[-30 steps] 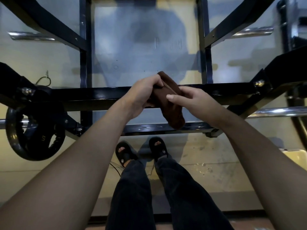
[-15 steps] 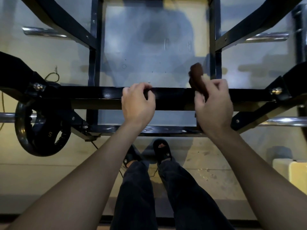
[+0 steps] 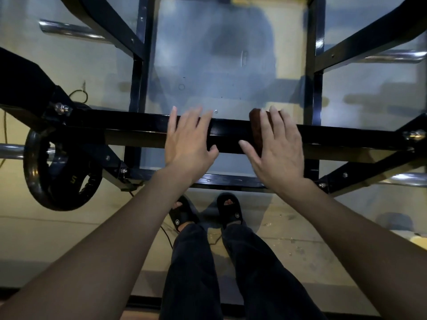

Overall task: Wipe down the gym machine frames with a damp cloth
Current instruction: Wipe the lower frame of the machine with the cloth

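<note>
Dim indoor light; glare on the glossy black frame (image 3: 231, 130), soft shadows on the floor (image 3: 346, 227), wide-angle bending at edges.

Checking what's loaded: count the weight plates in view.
1. A single black plate sits on the chrome bar at the left, beside the frame. Others may lie outside the view.

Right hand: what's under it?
A brown cloth lies under the right hand, pressed flat on the black crossbar. Only the cloth's left part shows; the hand covers the rest.
</note>
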Motion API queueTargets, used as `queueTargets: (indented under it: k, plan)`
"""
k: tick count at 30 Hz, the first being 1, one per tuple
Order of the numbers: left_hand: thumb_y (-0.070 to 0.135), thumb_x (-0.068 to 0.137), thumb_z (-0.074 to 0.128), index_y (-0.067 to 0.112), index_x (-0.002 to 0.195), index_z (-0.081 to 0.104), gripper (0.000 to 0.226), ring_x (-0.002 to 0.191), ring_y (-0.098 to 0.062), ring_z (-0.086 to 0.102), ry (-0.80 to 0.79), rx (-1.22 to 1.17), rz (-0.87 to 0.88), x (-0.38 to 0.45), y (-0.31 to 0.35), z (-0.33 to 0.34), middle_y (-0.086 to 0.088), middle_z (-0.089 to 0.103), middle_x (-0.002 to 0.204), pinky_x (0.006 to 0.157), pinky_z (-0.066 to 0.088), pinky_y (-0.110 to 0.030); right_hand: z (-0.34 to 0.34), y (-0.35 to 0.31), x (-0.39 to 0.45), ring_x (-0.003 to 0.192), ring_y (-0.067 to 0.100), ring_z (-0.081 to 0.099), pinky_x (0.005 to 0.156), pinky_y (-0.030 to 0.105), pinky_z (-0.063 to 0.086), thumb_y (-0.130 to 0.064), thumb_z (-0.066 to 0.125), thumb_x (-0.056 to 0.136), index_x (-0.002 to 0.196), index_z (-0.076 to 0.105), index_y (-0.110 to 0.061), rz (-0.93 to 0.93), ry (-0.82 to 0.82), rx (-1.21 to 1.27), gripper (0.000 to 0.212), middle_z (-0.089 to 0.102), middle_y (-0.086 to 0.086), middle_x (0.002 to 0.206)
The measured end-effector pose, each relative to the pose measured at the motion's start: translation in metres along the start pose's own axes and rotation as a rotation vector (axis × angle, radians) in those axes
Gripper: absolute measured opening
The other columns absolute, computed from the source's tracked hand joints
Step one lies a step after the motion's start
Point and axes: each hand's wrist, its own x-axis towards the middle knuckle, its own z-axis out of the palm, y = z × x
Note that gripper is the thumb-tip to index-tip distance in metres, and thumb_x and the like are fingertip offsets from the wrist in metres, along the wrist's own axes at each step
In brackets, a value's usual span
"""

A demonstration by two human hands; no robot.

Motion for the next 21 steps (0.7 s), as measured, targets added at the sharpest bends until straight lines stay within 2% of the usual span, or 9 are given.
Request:
queueTargets:
  k: [2,3,6,8,11,13,16,18,21]
  plan:
    - [0.056,0.088,0.067,0.021,0.164,0.007,0.102,0.159,-0.023,0.004,-0.024,0.121,-0.036,0.001,-0.018,0.000,-0.007,0.010,0.171,0.127,-0.009,-0.051,0.000,-0.030,0.010,0.156,0.034,0.020,0.128,0.048,0.017,-0.067,0.046,0.098,0.163,0.024,-0.011,-0.042,-0.029,-0.020,0.089,0.030,0.016,0.166]
    - [0.060,0.087,0.068,0.019,0.163,0.004,0.108,0.159,-0.024,0.001,-0.027,0.164,-0.062,0.003,-0.029,0.000,-0.008,0.008,0.172,0.126,-0.009,-0.052,0.003,-0.048,0.017,0.155,0.035,0.022,0.127,0.047,0.018,-0.064,0.052,0.096,0.163,0.023,-0.011,-0.090,-0.033,-0.014,0.091,0.031,0.016,0.165]
    - [0.064,0.085,0.069,0.017,0.156,0.029,0.094,0.154,-0.027,0.024,-0.052,0.196,-0.052,0.007,-0.057,-0.006,-0.008,0.038,0.159,0.127,-0.002,-0.054,0.005,-0.097,0.033,0.151,0.034,0.027,0.127,0.047,0.020,-0.059,0.058,0.092,0.163,0.019,-0.013,-0.193,-0.051,0.025,0.093,0.033,0.014,0.162]
    - [0.063,0.083,0.071,0.019,0.140,0.050,0.075,0.134,-0.027,0.049,-0.056,0.185,0.011,0.011,-0.065,-0.009,-0.006,0.061,0.135,0.126,0.017,-0.050,0.006,-0.101,0.036,0.149,0.034,0.031,0.126,0.047,0.024,-0.059,0.057,0.092,0.163,0.022,-0.013,-0.216,-0.045,0.050,0.091,0.036,0.013,0.160]
    - [0.068,0.078,0.074,0.017,0.120,0.060,0.068,0.107,-0.030,0.058,-0.072,0.171,0.061,0.016,-0.065,-0.015,-0.007,0.067,0.110,0.101,0.043,-0.042,0.010,-0.057,0.033,0.138,0.037,0.045,0.120,0.046,0.034,-0.062,0.053,0.095,0.158,0.037,-0.009,-0.249,0.000,0.086,0.084,0.047,0.017,0.151]
    - [0.069,0.077,0.074,0.017,0.117,0.060,0.068,0.104,-0.030,0.057,-0.078,0.149,0.058,0.016,-0.065,-0.019,-0.007,0.067,0.108,0.093,0.045,-0.040,0.007,-0.002,0.026,0.133,0.038,0.049,0.115,0.045,0.035,-0.068,0.048,0.096,0.155,0.044,-0.009,-0.177,0.031,0.079,0.083,0.053,0.017,0.146]
    - [0.070,0.076,0.074,0.019,0.118,0.059,0.068,0.105,-0.029,0.058,-0.086,0.160,0.063,0.015,-0.064,-0.020,-0.005,0.067,0.110,0.090,0.047,-0.040,-0.010,0.074,0.003,0.137,0.035,0.044,0.117,0.046,0.033,-0.072,0.047,0.096,0.157,0.039,-0.014,-0.038,-0.016,0.021,0.084,0.048,0.013,0.152]
    - [0.071,0.076,0.074,0.020,0.117,0.058,0.067,0.103,-0.028,0.057,-0.085,0.159,0.057,0.015,-0.064,-0.019,-0.004,0.066,0.109,0.089,0.048,-0.040,-0.015,0.082,-0.005,0.144,0.034,0.036,0.121,0.048,0.029,-0.075,0.042,0.095,0.159,0.035,-0.015,0.073,-0.033,0.004,0.088,0.042,0.012,0.157]
    - [0.070,0.076,0.075,0.019,0.118,0.057,0.068,0.104,-0.029,0.057,-0.090,0.152,0.059,0.013,-0.065,-0.018,-0.004,0.066,0.110,0.089,0.048,-0.040,-0.006,0.033,-0.003,0.151,0.034,0.028,0.124,0.048,0.021,-0.076,0.027,0.100,0.160,0.036,-0.014,0.194,0.010,0.016,0.086,0.039,0.013,0.161]
